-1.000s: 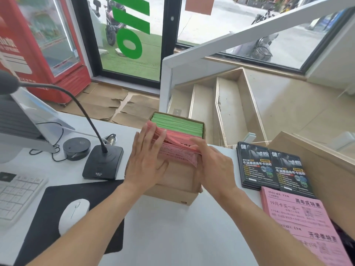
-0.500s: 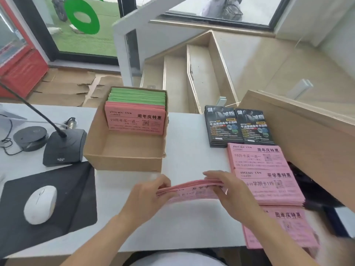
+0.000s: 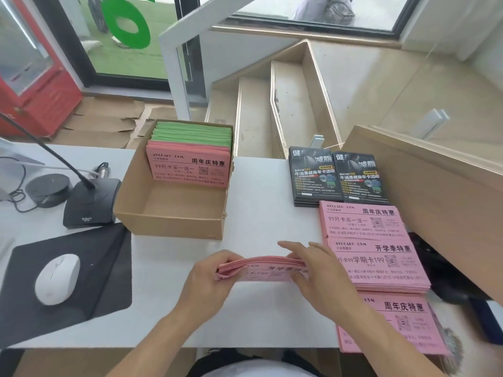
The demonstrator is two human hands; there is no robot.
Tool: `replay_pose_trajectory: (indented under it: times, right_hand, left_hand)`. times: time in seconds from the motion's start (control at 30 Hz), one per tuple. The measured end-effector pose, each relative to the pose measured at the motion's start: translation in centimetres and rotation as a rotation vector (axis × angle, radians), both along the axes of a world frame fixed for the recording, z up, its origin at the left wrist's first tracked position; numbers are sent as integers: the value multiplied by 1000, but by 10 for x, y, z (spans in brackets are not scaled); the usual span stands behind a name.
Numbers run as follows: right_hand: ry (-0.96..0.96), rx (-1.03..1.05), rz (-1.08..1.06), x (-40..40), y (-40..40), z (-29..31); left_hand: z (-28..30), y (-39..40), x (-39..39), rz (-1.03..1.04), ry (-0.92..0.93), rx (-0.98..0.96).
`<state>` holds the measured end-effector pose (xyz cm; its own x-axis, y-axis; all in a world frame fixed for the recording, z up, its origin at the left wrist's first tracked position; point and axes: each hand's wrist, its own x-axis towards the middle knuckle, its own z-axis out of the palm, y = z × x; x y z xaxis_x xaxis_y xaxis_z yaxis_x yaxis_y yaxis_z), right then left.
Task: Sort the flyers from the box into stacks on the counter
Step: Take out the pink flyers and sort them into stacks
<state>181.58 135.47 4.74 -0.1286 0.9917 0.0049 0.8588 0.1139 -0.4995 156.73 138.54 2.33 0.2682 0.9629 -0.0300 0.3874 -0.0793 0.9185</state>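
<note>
Both hands on one bundle of pink flyers (image 3: 262, 269), just above the counter (image 3: 258, 191) in front of the box (image 3: 168, 221): left hand (image 3: 209, 278) pinches its left end, right hand (image 3: 315, 273) has fingers curled over the right end. More pink & green flyers (image 3: 193, 131) upright in the box. Pink stacks (image 3: 364, 224) + black flyers (image 3: 337, 175) lie to the right.
</note>
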Motion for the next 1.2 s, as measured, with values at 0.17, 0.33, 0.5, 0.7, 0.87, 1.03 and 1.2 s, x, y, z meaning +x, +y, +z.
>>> replay_pose_trajectory:
  times: [0.17, 0.33, 0.5, 0.7, 0.87, 1.03, 1.2]
  right_hand:
    - [281, -116, 46, -25, 11, 17]
    - [860, -171, -167, -29, 15, 23]
    - [918, -185, -123, -34, 18, 10]
    - [849, -181, -127, -33, 17, 1]
    - [841, -272, -145, -29, 12, 12]
    - [798, -429, -277, 30, -26, 27]
    - [925, -395, -709, 101, -93, 33]
  left_hand:
    - [43, 6, 15, -71, 245, 344]
    - [72, 19, 19, 227, -341, -90]
    - [68, 8, 48, 179, -544, -266]
    - [56, 9, 51, 167, -523, -234]
    - [63, 6, 55, 192, -568, -209]
    - [75, -2, 70, 196, -808, -384]
    - [48, -27, 109, 80, -428, -551]
